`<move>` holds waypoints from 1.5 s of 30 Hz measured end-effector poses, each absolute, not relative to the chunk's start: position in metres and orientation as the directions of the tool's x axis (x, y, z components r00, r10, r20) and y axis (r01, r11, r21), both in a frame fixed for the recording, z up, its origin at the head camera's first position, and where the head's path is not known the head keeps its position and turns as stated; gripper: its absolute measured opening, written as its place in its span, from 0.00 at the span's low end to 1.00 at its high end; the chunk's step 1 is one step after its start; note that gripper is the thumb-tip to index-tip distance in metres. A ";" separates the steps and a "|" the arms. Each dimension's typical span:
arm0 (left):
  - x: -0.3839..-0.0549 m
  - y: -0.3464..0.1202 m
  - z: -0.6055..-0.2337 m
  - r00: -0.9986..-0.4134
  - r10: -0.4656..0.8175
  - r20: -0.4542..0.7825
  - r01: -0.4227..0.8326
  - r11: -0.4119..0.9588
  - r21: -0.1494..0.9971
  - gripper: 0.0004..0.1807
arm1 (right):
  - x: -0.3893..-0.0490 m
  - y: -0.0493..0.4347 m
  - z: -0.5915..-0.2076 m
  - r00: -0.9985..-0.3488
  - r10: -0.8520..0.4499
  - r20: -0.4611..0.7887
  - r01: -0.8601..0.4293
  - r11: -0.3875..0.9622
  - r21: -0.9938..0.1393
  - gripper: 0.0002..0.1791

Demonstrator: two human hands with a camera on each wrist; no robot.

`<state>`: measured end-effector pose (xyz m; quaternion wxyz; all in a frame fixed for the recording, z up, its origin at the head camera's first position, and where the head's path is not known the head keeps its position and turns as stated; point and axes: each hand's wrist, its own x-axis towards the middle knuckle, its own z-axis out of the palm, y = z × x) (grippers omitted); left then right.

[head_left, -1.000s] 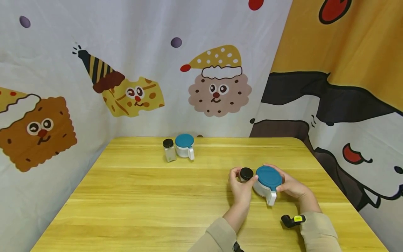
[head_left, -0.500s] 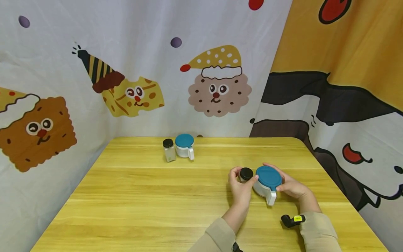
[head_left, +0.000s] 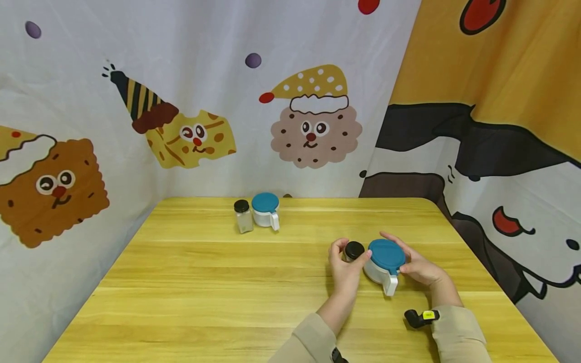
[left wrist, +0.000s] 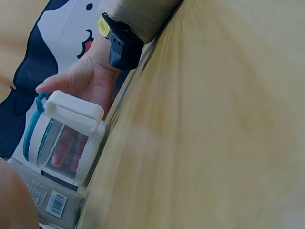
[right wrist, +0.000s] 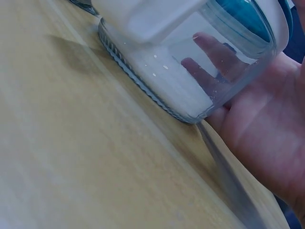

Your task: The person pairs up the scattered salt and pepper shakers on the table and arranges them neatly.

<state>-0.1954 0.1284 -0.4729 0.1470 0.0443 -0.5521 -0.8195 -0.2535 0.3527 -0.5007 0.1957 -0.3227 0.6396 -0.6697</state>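
Toward the right of the table stands a glass seasoning jar (head_left: 387,256) with a blue lid and white handle. White grains lie in its bottom in the right wrist view. My right hand (head_left: 423,268) curves round its right side, thumb near the lid's edge and fingers behind the glass. Close to its left is a clear spice bottle (head_left: 354,251) with a black cap; a barcode label shows in the left wrist view. My left hand (head_left: 346,276) holds this bottle between fingers and thumb, the thumb tip beside the jar. Much of the bottle's body is hidden by the hand.
At the back of the wooden table (head_left: 204,292), left of centre, stand another black-capped bottle (head_left: 244,218) and another blue-lidded jar (head_left: 266,210), side by side. A patterned curtain (head_left: 218,91) hangs behind the table and along its sides.
My right fingers have spread slightly away from the jar's far side. The left hand, bottle and jar keep nearly the same places; the head view has shifted a little.
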 end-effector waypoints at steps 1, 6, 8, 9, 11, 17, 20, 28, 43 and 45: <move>-0.195 0.128 -0.473 -0.955 -0.282 0.093 0.194 -0.353 0.915 0.27 | -0.253 0.353 -0.501 -0.720 -0.670 0.181 -0.159 -0.095 -0.983 0.51; -0.196 0.126 -0.473 -0.962 -0.255 0.099 0.189 -0.361 0.913 0.26 | -0.253 0.353 -0.498 -0.716 -0.674 0.182 -0.151 -0.105 -0.983 0.50; -0.196 0.125 -0.473 -0.964 -0.247 0.100 0.187 -0.358 0.915 0.26 | -0.253 0.352 -0.496 -0.704 -0.683 0.195 -0.145 -0.131 -0.981 0.49; -0.197 0.124 -0.473 -0.964 -0.245 0.102 0.187 -0.356 0.916 0.26 | -0.253 0.352 -0.495 -0.699 -0.687 0.202 -0.146 -0.139 -0.979 0.48; -0.197 0.123 -0.472 -0.967 -0.233 0.105 0.185 -0.355 0.916 0.26 | -0.254 0.351 -0.493 -0.694 -0.688 0.211 -0.152 -0.147 -0.977 0.48; -0.198 0.119 -0.471 -0.970 -0.204 0.133 0.199 -0.347 0.916 0.26 | -0.255 0.349 -0.489 -0.706 -0.675 0.217 -0.173 -0.132 -0.976 0.47; -0.199 0.118 -0.470 -0.974 -0.183 0.136 0.195 -0.354 0.915 0.26 | -0.254 0.349 -0.487 -0.717 -0.661 0.220 -0.189 -0.119 -0.975 0.45; -0.198 0.112 -0.468 -0.978 -0.125 0.168 0.200 -0.315 0.928 0.27 | -0.253 0.348 -0.480 -0.727 -0.645 0.237 -0.233 -0.094 -0.968 0.40; -0.199 0.097 -0.461 -0.989 -0.062 0.134 0.146 -0.263 0.954 0.30 | -0.248 0.338 -0.465 -0.745 -0.601 0.290 -0.336 -0.037 -0.941 0.34; -0.199 0.095 -0.459 -0.988 -0.053 0.144 0.153 -0.251 0.956 0.31 | -0.247 0.336 -0.462 -0.748 -0.596 0.293 -0.347 -0.025 -0.937 0.34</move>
